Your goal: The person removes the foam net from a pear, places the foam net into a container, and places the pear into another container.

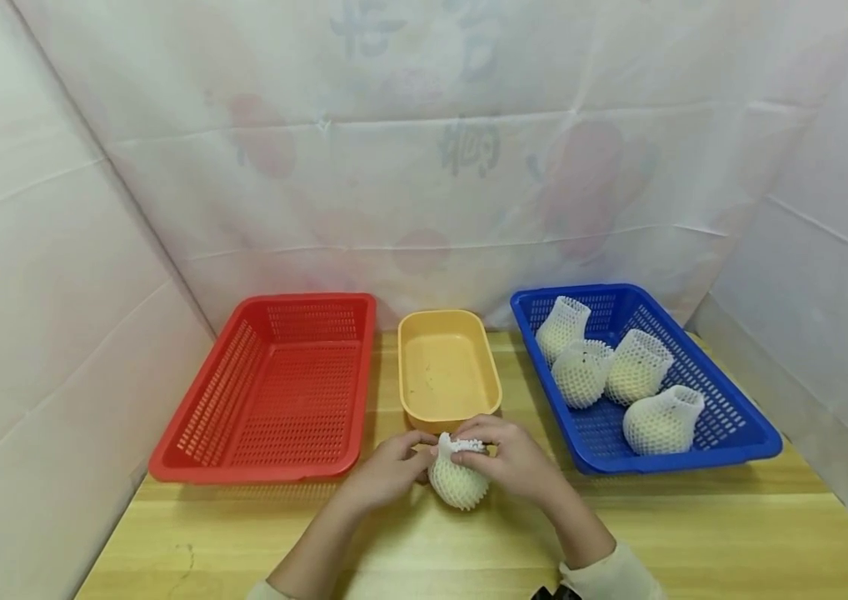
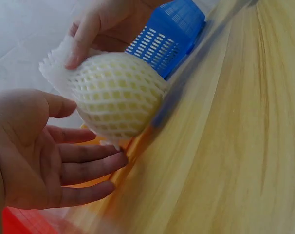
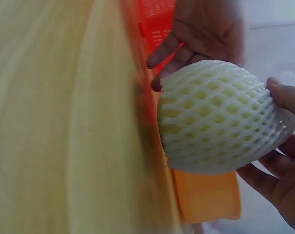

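A round, pale yellow-green fruit in a white foam net [image 1: 458,483] is held just above the wooden table, in front of the yellow tub. My right hand [image 1: 508,457] pinches the gathered end of the net between thumb and fingers, seen also in the right wrist view on the netted fruit [image 3: 213,119]. On the other side is my left hand [image 1: 390,471]. In the left wrist view the left hand [image 2: 50,151] has its fingers extended beside and below the netted fruit [image 2: 116,95]; whether they touch it I cannot tell.
A red perforated basket [image 1: 360,400] stands on the left, a yellow tub [image 1: 450,422] at centre back. To the right, a blue perforated basket [image 1: 739,446] bears several netted fruits [image 1: 660,425]. White printed cloth [image 1: 424,183] closes off the back and sides of the wooden table [image 1: 694,542].
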`<action>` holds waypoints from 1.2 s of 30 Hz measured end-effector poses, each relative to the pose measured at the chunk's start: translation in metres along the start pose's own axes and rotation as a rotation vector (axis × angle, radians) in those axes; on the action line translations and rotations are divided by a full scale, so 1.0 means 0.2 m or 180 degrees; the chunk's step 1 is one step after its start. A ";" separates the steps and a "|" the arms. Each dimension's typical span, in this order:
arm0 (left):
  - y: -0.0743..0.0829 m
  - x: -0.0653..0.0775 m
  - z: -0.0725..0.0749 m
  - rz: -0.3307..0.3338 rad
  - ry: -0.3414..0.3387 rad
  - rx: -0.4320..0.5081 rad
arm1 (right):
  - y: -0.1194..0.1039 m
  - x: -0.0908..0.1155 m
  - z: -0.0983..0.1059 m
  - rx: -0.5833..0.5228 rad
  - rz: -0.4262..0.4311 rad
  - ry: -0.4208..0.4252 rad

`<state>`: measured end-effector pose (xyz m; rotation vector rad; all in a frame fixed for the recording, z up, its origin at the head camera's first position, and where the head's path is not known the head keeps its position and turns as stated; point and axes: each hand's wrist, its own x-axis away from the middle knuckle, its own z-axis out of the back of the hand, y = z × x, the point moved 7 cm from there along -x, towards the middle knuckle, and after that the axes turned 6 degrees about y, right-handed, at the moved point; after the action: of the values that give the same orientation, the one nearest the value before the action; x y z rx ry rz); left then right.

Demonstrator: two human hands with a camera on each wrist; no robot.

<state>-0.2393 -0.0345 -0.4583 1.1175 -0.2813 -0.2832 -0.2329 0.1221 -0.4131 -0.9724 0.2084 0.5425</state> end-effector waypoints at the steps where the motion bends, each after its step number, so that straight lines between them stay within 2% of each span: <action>1: 0.00 -0.01 0.00 -0.0019 0.0030 -0.0094 | 0.01 0.00 -0.01 -0.0025 -0.0022 -0.0026; 5: 0.05 -0.02 0.01 -0.0239 0.0241 -0.0448 | 0.03 0.01 0.00 -0.0094 -0.0149 -0.0097; 9: 0.12 -0.01 0.02 -0.0474 0.0477 -0.0665 | 0.03 0.01 0.01 -0.0085 -0.0227 -0.0209; 13: 0.16 0.02 0.02 -0.0700 0.0522 -0.0580 | 0.03 0.01 0.02 -0.0051 -0.0205 -0.0334; 18: 0.18 0.03 0.01 -0.0957 0.0331 -0.0283 | 0.04 0.01 0.02 -0.0033 -0.0174 -0.0514; 21: 0.17 0.03 0.00 -0.1002 0.0230 -0.0165 | 0.05 0.01 0.02 0.0005 -0.0127 -0.0590; 25: 0.14 0.03 -0.01 -0.0888 0.0200 -0.0162 | 0.05 0.02 0.02 0.0130 -0.0078 -0.0567; 29: 0.12 0.03 -0.01 -0.0883 0.0221 -0.0261 | 0.05 0.03 0.03 0.0216 -0.0111 -0.0460; 36: 0.14 0.02 0.00 -0.1038 0.0359 -0.0284 | 0.03 0.02 0.04 0.0076 -0.0029 -0.0348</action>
<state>-0.2326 -0.0245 -0.4332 1.0850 0.0158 -0.5147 -0.2333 0.1325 -0.4155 -0.9175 0.1123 0.5821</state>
